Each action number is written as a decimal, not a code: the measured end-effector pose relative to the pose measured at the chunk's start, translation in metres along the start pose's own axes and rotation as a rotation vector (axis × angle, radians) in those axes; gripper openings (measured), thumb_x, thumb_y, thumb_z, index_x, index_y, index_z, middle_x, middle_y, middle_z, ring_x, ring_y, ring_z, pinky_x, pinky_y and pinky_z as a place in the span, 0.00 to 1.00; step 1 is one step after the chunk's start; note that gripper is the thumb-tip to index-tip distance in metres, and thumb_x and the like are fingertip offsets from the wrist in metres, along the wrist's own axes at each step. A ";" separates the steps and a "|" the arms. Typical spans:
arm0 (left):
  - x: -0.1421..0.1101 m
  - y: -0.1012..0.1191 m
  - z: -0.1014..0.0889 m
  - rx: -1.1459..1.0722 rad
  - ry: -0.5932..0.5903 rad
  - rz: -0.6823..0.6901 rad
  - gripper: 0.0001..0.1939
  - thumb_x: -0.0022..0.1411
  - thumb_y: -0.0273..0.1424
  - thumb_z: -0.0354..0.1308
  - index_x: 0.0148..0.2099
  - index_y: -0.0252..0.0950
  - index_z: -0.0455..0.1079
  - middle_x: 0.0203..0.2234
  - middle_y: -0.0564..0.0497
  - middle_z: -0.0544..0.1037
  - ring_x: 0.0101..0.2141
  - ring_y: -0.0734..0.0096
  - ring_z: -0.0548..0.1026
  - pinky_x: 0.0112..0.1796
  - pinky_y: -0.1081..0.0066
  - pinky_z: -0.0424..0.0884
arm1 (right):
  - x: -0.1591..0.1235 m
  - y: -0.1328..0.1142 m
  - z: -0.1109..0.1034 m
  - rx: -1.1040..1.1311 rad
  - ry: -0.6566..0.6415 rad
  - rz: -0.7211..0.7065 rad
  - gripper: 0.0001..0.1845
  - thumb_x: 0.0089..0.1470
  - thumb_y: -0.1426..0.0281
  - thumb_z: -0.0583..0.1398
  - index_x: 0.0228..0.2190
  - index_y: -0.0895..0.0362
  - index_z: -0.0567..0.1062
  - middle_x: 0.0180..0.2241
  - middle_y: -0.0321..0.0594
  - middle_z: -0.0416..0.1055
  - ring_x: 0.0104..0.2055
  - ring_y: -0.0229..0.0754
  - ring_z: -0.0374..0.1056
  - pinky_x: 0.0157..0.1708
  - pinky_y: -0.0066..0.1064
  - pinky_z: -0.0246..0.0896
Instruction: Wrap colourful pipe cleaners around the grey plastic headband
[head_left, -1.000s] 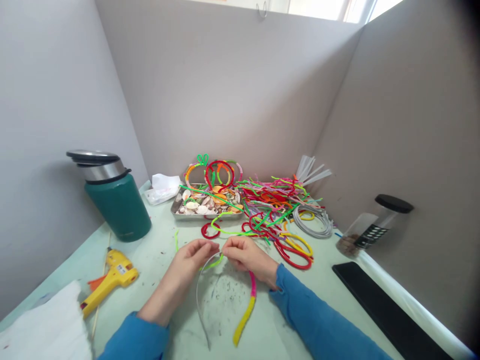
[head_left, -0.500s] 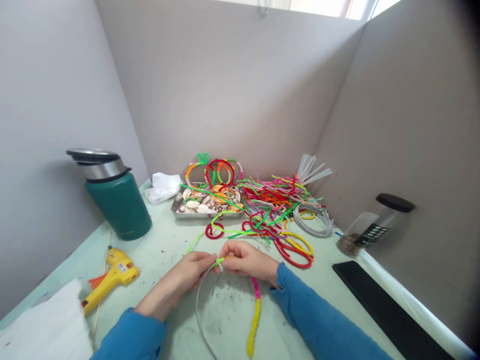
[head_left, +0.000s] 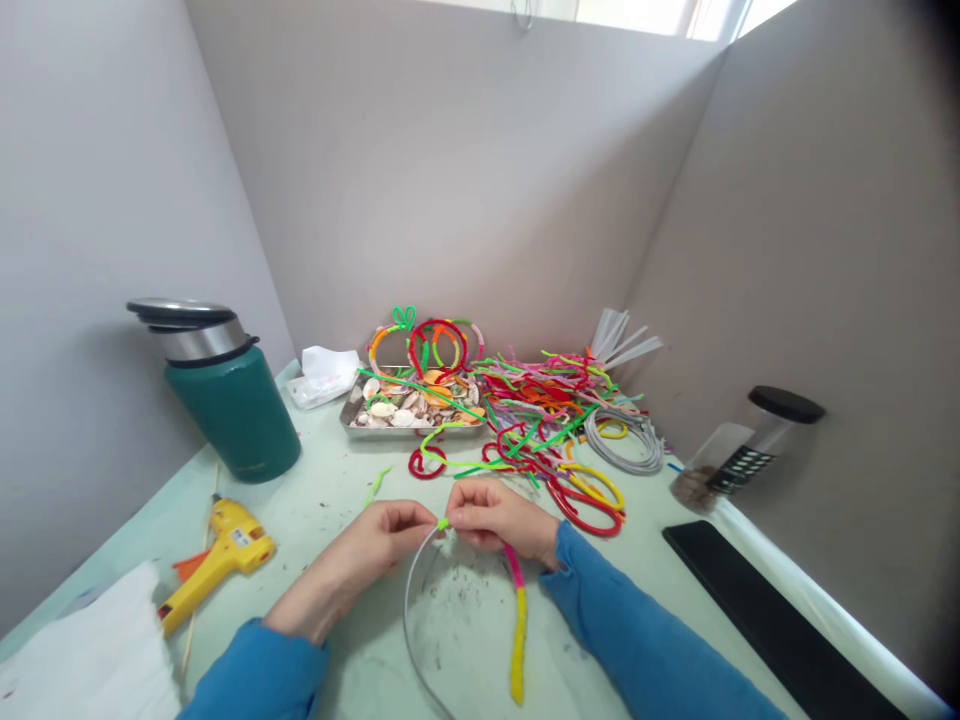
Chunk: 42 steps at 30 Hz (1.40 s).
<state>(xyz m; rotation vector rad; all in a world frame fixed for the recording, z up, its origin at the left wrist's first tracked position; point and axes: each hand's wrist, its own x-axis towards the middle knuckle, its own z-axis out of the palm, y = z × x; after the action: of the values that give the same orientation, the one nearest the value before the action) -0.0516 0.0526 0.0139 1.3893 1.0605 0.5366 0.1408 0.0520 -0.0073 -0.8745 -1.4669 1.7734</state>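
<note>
Between my hands is a bent grey wire (head_left: 411, 625), curving down toward the table's front edge. Its right-hand stretch is wrapped in pipe cleaner, pink and then yellow (head_left: 519, 640) at the hanging end. A lime-green pipe cleaner (head_left: 443, 524) is coiled round the wire at the fingertips, and its loose tail pokes out behind my left hand. My left hand (head_left: 375, 550) is closed, thumb and finger pinching this green pipe cleaner beside the coil. My right hand (head_left: 501, 518) is closed on the wrapped part of the wire; its fingers hide some of the wrapping.
Behind the hands stand a metal tray (head_left: 405, 432) of shells and a heap of pipe cleaners (head_left: 547, 390). Red-handled scissors (head_left: 589, 515) and a grey wire coil (head_left: 630, 445) lie right. A yellow glue gun (head_left: 225, 555), green bottle (head_left: 232, 410) and white cloth (head_left: 97, 650) are left.
The green pipe cleaner's tail has swung about behind my left hand, and its coil now shows at my fingertips. The wire's wrapped end has shifted right and hangs more upright.
</note>
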 end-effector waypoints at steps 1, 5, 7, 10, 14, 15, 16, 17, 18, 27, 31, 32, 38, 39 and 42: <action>0.001 0.000 0.000 0.045 0.017 0.033 0.15 0.48 0.41 0.60 0.30 0.33 0.73 0.17 0.57 0.67 0.17 0.80 0.56 0.20 0.78 0.51 | 0.000 0.001 -0.001 -0.003 -0.005 0.012 0.09 0.47 0.66 0.60 0.26 0.59 0.67 0.15 0.27 0.59 0.14 0.26 0.47 0.11 0.18 0.38; 0.005 -0.004 0.000 0.239 0.083 0.206 0.10 0.49 0.35 0.58 0.29 0.35 0.76 0.25 0.50 0.77 0.28 0.69 0.70 0.31 0.74 0.63 | 0.001 0.003 -0.004 -0.042 -0.027 0.069 0.08 0.47 0.67 0.60 0.26 0.58 0.67 0.15 0.26 0.60 0.12 0.26 0.46 0.10 0.18 0.36; 0.006 -0.005 -0.001 0.321 0.108 0.245 0.09 0.50 0.34 0.57 0.29 0.35 0.76 0.27 0.49 0.77 0.30 0.66 0.71 0.32 0.73 0.63 | 0.001 0.003 -0.004 -0.079 -0.014 0.079 0.08 0.46 0.67 0.60 0.26 0.58 0.67 0.14 0.26 0.60 0.12 0.26 0.46 0.10 0.18 0.36; 0.005 -0.004 -0.001 0.366 0.103 0.208 0.10 0.51 0.35 0.55 0.28 0.34 0.74 0.23 0.51 0.75 0.27 0.68 0.69 0.29 0.74 0.62 | 0.003 0.003 -0.003 -0.140 0.014 0.074 0.08 0.46 0.67 0.60 0.26 0.58 0.67 0.14 0.26 0.60 0.12 0.26 0.47 0.10 0.18 0.37; 0.003 -0.001 -0.002 0.383 0.057 0.119 0.13 0.51 0.37 0.52 0.27 0.32 0.70 0.19 0.55 0.69 0.23 0.73 0.62 0.25 0.75 0.57 | 0.006 0.004 -0.002 -0.213 0.005 0.072 0.09 0.46 0.66 0.60 0.25 0.59 0.67 0.13 0.26 0.60 0.12 0.26 0.48 0.10 0.18 0.39; 0.003 -0.001 -0.002 0.387 0.055 0.103 0.13 0.51 0.38 0.52 0.27 0.32 0.69 0.19 0.56 0.67 0.22 0.74 0.61 0.25 0.75 0.56 | 0.006 0.004 -0.002 -0.229 0.006 0.070 0.08 0.46 0.67 0.60 0.25 0.59 0.67 0.13 0.26 0.60 0.12 0.26 0.49 0.10 0.18 0.40; 0.004 -0.002 -0.002 0.393 0.057 0.089 0.14 0.51 0.38 0.52 0.27 0.32 0.69 0.19 0.56 0.66 0.22 0.75 0.60 0.24 0.75 0.55 | 0.006 0.005 -0.002 -0.246 0.011 0.066 0.08 0.46 0.67 0.60 0.25 0.59 0.67 0.13 0.26 0.60 0.12 0.26 0.49 0.11 0.18 0.41; 0.005 -0.003 -0.002 0.399 0.061 0.079 0.14 0.52 0.39 0.52 0.28 0.31 0.69 0.18 0.56 0.65 0.22 0.75 0.59 0.24 0.75 0.54 | 0.006 0.005 -0.002 -0.264 0.019 0.062 0.07 0.47 0.68 0.59 0.25 0.59 0.67 0.13 0.26 0.60 0.13 0.26 0.50 0.11 0.18 0.42; 0.006 -0.005 -0.002 0.405 0.062 0.073 0.15 0.52 0.39 0.52 0.28 0.31 0.69 0.18 0.56 0.65 0.22 0.75 0.59 0.24 0.75 0.54 | 0.007 0.006 -0.001 -0.287 0.026 0.060 0.06 0.47 0.69 0.59 0.24 0.59 0.67 0.13 0.26 0.60 0.13 0.27 0.50 0.11 0.18 0.43; 0.009 -0.010 0.002 0.620 0.171 0.138 0.11 0.51 0.34 0.52 0.29 0.33 0.72 0.22 0.51 0.73 0.25 0.70 0.66 0.27 0.73 0.57 | 0.007 0.007 0.004 -0.422 0.105 0.109 0.05 0.47 0.70 0.57 0.24 0.59 0.67 0.13 0.28 0.63 0.11 0.27 0.51 0.09 0.18 0.42; 0.008 -0.008 0.004 0.710 0.258 0.198 0.11 0.52 0.33 0.50 0.28 0.34 0.71 0.22 0.50 0.74 0.26 0.69 0.68 0.29 0.72 0.58 | 0.008 0.009 -0.001 -0.227 0.028 0.090 0.13 0.55 0.64 0.51 0.26 0.59 0.67 0.18 0.33 0.69 0.10 0.28 0.54 0.08 0.19 0.44; 0.008 -0.007 0.004 0.712 0.270 0.212 0.11 0.53 0.33 0.50 0.28 0.35 0.71 0.23 0.50 0.74 0.27 0.68 0.68 0.29 0.72 0.59 | 0.008 0.010 -0.002 -0.175 0.013 0.079 0.14 0.55 0.63 0.51 0.26 0.59 0.67 0.18 0.34 0.70 0.10 0.28 0.54 0.09 0.19 0.45; 0.010 -0.007 0.001 0.583 0.315 0.245 0.11 0.53 0.36 0.52 0.27 0.35 0.71 0.26 0.50 0.74 0.30 0.66 0.69 0.32 0.71 0.60 | 0.008 0.010 -0.014 0.065 -0.040 0.040 0.13 0.52 0.64 0.55 0.31 0.62 0.70 0.22 0.40 0.74 0.13 0.31 0.61 0.11 0.20 0.53; 0.011 -0.007 0.001 0.529 0.308 0.226 0.12 0.53 0.37 0.52 0.28 0.35 0.71 0.25 0.50 0.74 0.29 0.67 0.69 0.32 0.71 0.60 | 0.008 0.010 -0.015 0.096 -0.059 0.033 0.13 0.52 0.64 0.55 0.32 0.63 0.71 0.24 0.42 0.74 0.14 0.32 0.63 0.12 0.21 0.55; 0.012 -0.008 0.001 0.368 0.257 0.165 0.14 0.52 0.40 0.52 0.28 0.34 0.71 0.22 0.53 0.72 0.26 0.69 0.66 0.29 0.73 0.59 | 0.007 0.011 -0.017 0.142 -0.091 0.009 0.13 0.50 0.66 0.57 0.36 0.63 0.71 0.29 0.44 0.75 0.18 0.33 0.67 0.14 0.21 0.58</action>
<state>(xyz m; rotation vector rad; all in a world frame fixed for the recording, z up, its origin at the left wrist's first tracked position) -0.0476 0.0605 0.0031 1.7763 1.3048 0.6771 0.1502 0.0658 -0.0216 -0.7381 -1.3754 1.9202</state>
